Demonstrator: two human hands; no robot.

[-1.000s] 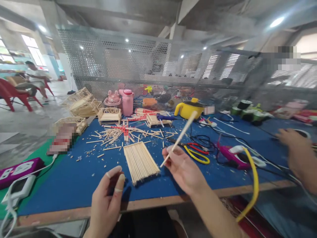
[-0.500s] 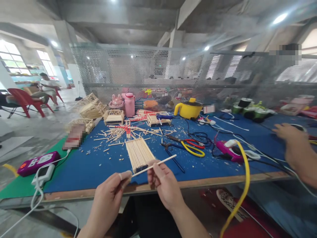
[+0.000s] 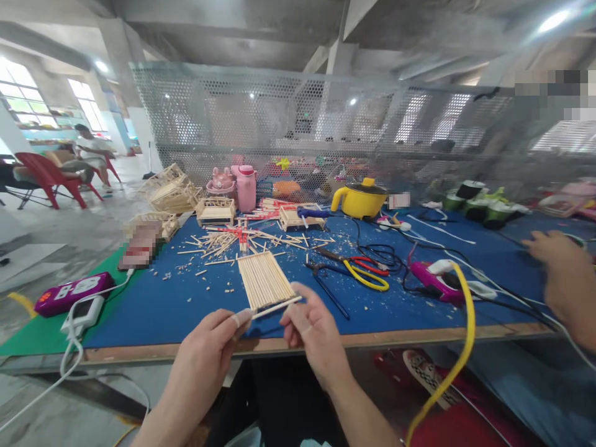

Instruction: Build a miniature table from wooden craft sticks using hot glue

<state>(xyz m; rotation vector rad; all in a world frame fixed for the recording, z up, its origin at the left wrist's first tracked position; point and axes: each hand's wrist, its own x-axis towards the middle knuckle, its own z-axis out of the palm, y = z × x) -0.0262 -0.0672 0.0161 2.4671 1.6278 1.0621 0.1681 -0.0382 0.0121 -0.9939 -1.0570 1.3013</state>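
A thin wooden stick (image 3: 278, 307) lies along the near edge of a panel of parallel sticks (image 3: 264, 279) on the blue table mat. My left hand (image 3: 212, 347) pinches the stick's left end between thumb and finger. At the stick's right end, my right hand (image 3: 310, 329) has its fingers curled, with the index finger near the panel's right corner; whether it grips the stick is hard to see. Behind the panel lie loose sticks (image 3: 218, 241) in a heap, some with red bands. To the right are yellow-handled pliers (image 3: 367, 276) and dark-handled pliers (image 3: 330, 292).
At the back stand a yellow pot (image 3: 361, 200), a pink bottle (image 3: 246, 188) and small wooden frames (image 3: 216, 212). A blue glue gun (image 3: 311, 213) rests on one frame. A purple power strip (image 3: 435, 281) with cables lies right. Another person's hand (image 3: 554, 254) is at far right.
The stick has come down from a slant to the panel's near edge. My right hand has shifted from the stick's middle to its right end. The view has moved slightly.
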